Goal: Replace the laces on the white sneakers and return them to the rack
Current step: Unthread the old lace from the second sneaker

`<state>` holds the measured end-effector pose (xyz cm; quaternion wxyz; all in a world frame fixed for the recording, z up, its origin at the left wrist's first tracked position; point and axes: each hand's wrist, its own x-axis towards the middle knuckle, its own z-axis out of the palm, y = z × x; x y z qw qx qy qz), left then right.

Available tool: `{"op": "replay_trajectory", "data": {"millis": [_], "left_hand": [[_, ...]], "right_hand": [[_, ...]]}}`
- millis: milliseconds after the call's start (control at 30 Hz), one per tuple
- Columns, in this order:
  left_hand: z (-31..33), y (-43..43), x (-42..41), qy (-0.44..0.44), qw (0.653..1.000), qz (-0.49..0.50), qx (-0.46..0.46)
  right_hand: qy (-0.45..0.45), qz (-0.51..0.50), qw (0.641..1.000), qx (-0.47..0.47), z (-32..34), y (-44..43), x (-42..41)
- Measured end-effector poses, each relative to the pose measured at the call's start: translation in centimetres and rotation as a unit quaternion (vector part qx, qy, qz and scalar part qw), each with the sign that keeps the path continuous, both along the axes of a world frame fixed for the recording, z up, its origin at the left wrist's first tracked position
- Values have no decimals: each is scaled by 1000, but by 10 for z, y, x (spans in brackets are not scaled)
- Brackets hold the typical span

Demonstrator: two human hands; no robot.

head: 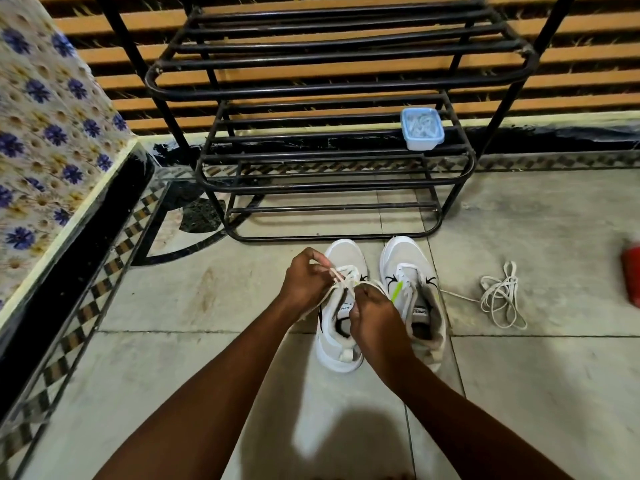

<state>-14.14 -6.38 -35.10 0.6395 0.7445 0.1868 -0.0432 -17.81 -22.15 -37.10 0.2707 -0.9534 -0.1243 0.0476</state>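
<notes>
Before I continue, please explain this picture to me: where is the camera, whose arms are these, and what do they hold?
There is no machine here. A person wears the camera on the head, so you look down along their own arms. The left hand and right hand each pinch a white lace over one white sneaker. Its partner stands beside it on the tiled floor. A loose lace lies to the right. Behind stands a black rack with a small blue container on one shelf.

Red object (631, 277), cut by the frame edge, on tiled floor (207, 341), well right of the right grip (372, 315). Floral cloth (45, 133), blue and yellow blooms, far up-left of the left grip (306, 277). Checkered border strip (93, 296) left of it. Orange-slatted wall (588, 64) beyond both.
</notes>
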Motion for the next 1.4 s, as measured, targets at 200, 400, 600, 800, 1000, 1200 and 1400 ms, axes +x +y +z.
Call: {"op": "replay_trajectory", "data": {"millis": [200,400,600,800,1000,1200,1400], "left_hand": [[0,1,1,-98,944,-182,257],[-6,4,-1,-34,977,-36,209],[19,-13,-14,46,997,35,-45],[12,5,-11,-49,947,-153,277],[-7,-1,-14,-54,984,-52,163],[29,-9,8,-115,984,116,-71],[25,7,17,-77,876,-220,423]], "right_hand": [[-3,17,997,-80,10,-2,-3],[15,31,991,-129,28,1,-6],[53,49,979,-189,37,-2,-3],[52,43,978,-200,40,-3,-6],[43,36,980,-192,38,0,-3],[54,34,981,-182,39,-1,-3],[52,24,981,-187,38,-4,-5]]}}
